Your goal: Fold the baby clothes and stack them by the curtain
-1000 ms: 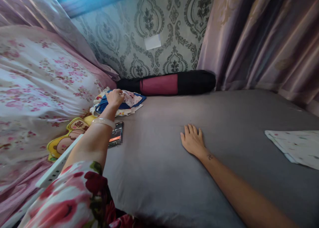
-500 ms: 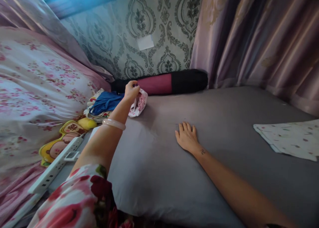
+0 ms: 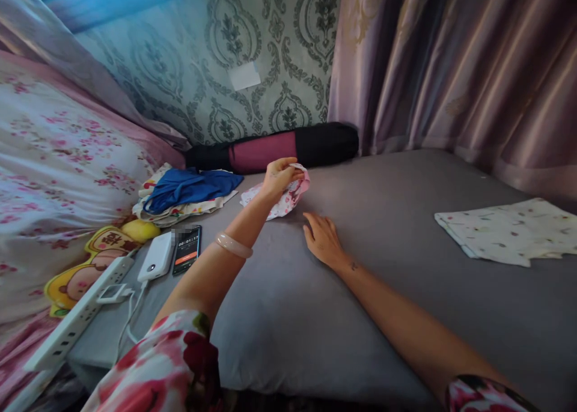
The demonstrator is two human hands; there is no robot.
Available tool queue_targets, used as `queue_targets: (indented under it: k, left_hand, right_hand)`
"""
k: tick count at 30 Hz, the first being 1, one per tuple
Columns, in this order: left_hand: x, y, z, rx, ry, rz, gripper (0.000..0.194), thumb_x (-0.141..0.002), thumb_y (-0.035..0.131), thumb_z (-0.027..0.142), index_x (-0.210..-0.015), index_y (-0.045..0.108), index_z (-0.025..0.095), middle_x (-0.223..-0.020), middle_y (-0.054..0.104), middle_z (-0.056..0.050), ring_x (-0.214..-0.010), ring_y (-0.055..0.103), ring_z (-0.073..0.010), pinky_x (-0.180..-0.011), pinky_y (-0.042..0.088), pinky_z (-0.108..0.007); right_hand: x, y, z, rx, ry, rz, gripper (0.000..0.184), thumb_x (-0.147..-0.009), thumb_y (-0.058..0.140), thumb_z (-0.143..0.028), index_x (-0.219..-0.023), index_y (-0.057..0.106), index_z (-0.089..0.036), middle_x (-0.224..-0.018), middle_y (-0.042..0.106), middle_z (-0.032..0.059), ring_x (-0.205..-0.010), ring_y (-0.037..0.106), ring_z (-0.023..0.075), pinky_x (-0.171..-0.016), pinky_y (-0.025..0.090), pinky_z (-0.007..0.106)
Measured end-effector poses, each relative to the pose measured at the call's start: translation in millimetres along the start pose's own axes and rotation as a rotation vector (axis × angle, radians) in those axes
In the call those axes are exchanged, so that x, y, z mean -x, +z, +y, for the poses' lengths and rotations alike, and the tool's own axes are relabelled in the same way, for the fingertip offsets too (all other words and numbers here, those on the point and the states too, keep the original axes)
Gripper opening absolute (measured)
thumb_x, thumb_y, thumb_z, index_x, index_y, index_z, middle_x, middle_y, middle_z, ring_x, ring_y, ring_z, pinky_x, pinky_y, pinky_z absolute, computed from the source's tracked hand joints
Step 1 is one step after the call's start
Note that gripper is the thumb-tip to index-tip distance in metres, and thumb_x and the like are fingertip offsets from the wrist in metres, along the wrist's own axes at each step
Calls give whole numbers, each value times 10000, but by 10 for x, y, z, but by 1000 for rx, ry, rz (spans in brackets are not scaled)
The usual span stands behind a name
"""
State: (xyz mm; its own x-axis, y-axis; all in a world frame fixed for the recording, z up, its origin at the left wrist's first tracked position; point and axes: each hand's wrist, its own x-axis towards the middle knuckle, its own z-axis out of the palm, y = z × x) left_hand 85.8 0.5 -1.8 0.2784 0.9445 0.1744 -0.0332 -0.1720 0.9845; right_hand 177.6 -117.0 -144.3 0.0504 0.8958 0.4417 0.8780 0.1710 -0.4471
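Note:
My left hand [image 3: 282, 176] pinches a small white garment with pink floral print [image 3: 286, 203], which bunches up over the grey sheet; its exact kind does not show. Close by, to the right, my right hand [image 3: 323, 238] hovers or rests just over the bed [image 3: 387, 220], fingers a little curled and apart, holding nothing. Blue fabric [image 3: 193, 190] lies heaped on light patterned cloth [image 3: 205, 208] to the left. Farther right, a white cloth with small prints [image 3: 509, 229] is spread flat on the sheet.
A long black and maroon bag [image 3: 264, 152] lies along the wall. At the left edge are a phone [image 3: 187, 250], a white power bank [image 3: 156, 256] with a cable, a power strip [image 3: 81, 313] and a yellow plush [image 3: 67, 289]. Curtains [image 3: 406, 69] hang at the right.
My left hand has drawn the printed garment rightward, away from the blue fabric. My right hand has lifted from lying flat, its fingers now curled. The view has turned slightly, uncovering the phone and power bank.

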Motion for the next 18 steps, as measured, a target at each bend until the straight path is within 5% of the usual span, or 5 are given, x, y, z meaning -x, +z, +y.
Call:
queue_targets:
  k: [12,18]
  left_hand:
    - [246,561,-112,-44,82,-339,557,-791,476,51,-1343,469,122,-1231,626,-164,-1159,593,-210,-940,499,-322]
    - [79,338,-151,-231,296,-101,489,-749,483,55,-1213,590,165,-1083,694,-90,-1063,639,-191,-929,496,-314]
  right_hand:
    - [-54,-49,-4,-111,104,56,501,-955,357,-250,-1441,362,-128,-1346,548,159,-1223,514,242,-998,400,386]
    - [-165,-163,105,-223,180,162,461,-947,322,-265,-1370,441,-127,-1352,548,157,-1231,522,228,-991,422,364]
